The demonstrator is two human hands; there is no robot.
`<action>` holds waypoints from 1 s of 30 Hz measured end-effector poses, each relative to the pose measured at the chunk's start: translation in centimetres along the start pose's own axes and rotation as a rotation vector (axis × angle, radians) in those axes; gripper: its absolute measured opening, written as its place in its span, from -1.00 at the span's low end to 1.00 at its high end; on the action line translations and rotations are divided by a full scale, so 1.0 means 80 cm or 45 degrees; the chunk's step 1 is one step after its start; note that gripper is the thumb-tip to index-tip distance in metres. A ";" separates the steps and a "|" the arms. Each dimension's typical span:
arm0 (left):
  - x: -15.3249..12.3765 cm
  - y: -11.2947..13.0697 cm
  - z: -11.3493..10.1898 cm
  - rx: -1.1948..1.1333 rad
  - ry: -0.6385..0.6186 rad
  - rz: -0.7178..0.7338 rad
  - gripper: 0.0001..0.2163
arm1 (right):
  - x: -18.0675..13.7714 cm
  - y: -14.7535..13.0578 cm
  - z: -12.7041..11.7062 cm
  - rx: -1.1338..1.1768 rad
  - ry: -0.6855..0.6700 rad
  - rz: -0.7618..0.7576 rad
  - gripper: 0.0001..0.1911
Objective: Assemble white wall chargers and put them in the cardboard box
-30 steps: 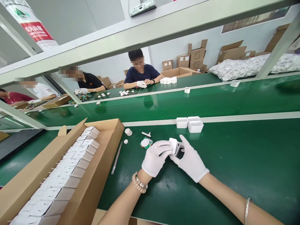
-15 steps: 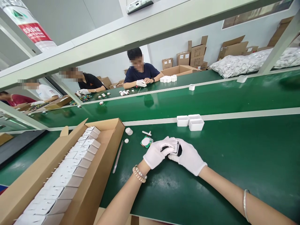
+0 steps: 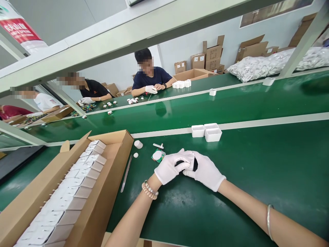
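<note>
Between my two gloved hands is a small white plastic housing (image 3: 190, 163), mostly covered by the fingers. My left hand (image 3: 171, 167) is closed on its left side, thumb and fingertips pressed to the face. My right hand (image 3: 205, 170) wraps round the other side. What is inside the housing cannot be made out. Just left of my left hand lies a green circuit board with a round white disc (image 3: 157, 155). Small white strips (image 3: 158, 145) lie behind it. A white cylindrical cap (image 3: 138, 144), a smaller white button-like piece (image 3: 136, 155) and metal tweezers (image 3: 126, 174) are further left.
An open cardboard box (image 3: 96, 192) with rows of white housings stands at left. White open cases (image 3: 213, 134) sit by the pale rail. Beyond it runs a green conveyor belt (image 3: 180, 115) carrying small parts. Co-workers (image 3: 151, 76) sit across; a bag of white parts (image 3: 257, 68) lies far right.
The view has shifted slightly, so the scene sits a little further left. The white housing is now pressed closer between my hands, and its open edge shows less.
</note>
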State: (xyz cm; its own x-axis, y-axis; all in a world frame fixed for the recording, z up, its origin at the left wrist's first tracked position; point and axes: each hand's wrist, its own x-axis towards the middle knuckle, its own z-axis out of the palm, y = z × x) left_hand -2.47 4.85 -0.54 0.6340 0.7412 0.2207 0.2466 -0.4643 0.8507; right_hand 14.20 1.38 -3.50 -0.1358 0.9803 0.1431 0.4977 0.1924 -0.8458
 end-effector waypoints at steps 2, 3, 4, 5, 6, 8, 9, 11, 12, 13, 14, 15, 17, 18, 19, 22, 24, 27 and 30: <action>0.001 0.000 -0.001 0.053 -0.043 0.016 -0.89 | 0.000 0.000 0.000 0.006 -0.001 -0.006 -0.50; 0.001 0.000 -0.001 0.073 -0.050 0.023 -0.87 | 0.000 0.000 0.000 0.006 0.000 -0.006 -0.49; 0.001 -0.001 -0.001 0.088 -0.044 0.026 -0.84 | 0.001 0.000 0.000 0.004 0.002 -0.006 -0.48; 0.000 -0.002 -0.001 0.100 -0.033 0.025 -0.82 | 0.001 0.001 0.000 0.001 0.005 -0.006 -0.48; 0.000 -0.002 -0.001 0.109 -0.021 0.019 -0.81 | 0.001 0.002 0.000 -0.004 0.007 -0.006 -0.48; 0.000 0.000 -0.003 0.134 -0.020 0.007 -0.80 | 0.000 0.004 0.001 -0.018 -0.001 -0.007 -0.47; 0.000 0.002 -0.004 0.155 -0.044 0.006 -0.79 | 0.000 0.005 0.002 -0.030 -0.006 0.001 -0.45; -0.001 0.006 -0.009 0.225 -0.144 0.028 -0.78 | -0.001 0.007 0.003 -0.063 -0.001 0.037 -0.36; -0.002 0.008 -0.012 0.269 -0.201 0.053 -0.78 | -0.002 0.008 0.003 -0.072 0.004 0.049 -0.28; -0.003 0.010 -0.015 0.314 -0.255 0.075 -0.78 | -0.002 0.009 0.004 -0.064 0.008 0.039 -0.20; -0.004 0.012 -0.017 0.352 -0.297 0.096 -0.77 | -0.003 0.010 0.004 -0.046 0.007 0.006 -0.11; -0.005 0.013 -0.019 0.386 -0.320 0.119 -0.73 | -0.003 0.011 0.004 -0.023 -0.003 -0.048 -0.04; -0.008 0.015 -0.020 0.455 -0.319 0.165 -0.55 | -0.004 0.014 0.005 -0.002 -0.026 -0.181 0.01; -0.009 0.016 -0.019 0.496 -0.311 0.192 -0.48 | -0.004 0.015 0.006 -0.016 -0.029 -0.239 -0.01; -0.010 0.016 -0.018 0.539 -0.300 0.224 -0.46 | -0.004 0.016 0.006 -0.038 -0.023 -0.281 -0.06; -0.012 0.020 -0.013 0.663 -0.257 0.294 -0.51 | -0.005 0.019 0.007 -0.073 0.003 -0.340 -0.23; -0.014 0.022 -0.010 0.717 -0.202 0.312 -0.55 | -0.005 0.019 0.006 -0.079 -0.003 -0.339 -0.28; -0.018 0.023 -0.009 0.749 -0.150 0.305 -0.57 | -0.005 0.016 0.002 -0.094 -0.050 -0.339 -0.35; -0.023 0.020 -0.013 0.740 -0.191 0.280 -0.44 | -0.005 0.012 -0.001 -0.087 -0.076 -0.350 -0.36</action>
State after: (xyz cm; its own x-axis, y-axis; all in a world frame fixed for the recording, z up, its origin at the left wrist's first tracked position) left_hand -3.99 3.25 0.90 0.8003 0.5422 0.2560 0.4296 -0.8163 0.3862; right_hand 14.76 1.13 -4.33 -0.3226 0.8872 0.3298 0.4915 0.4547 -0.7427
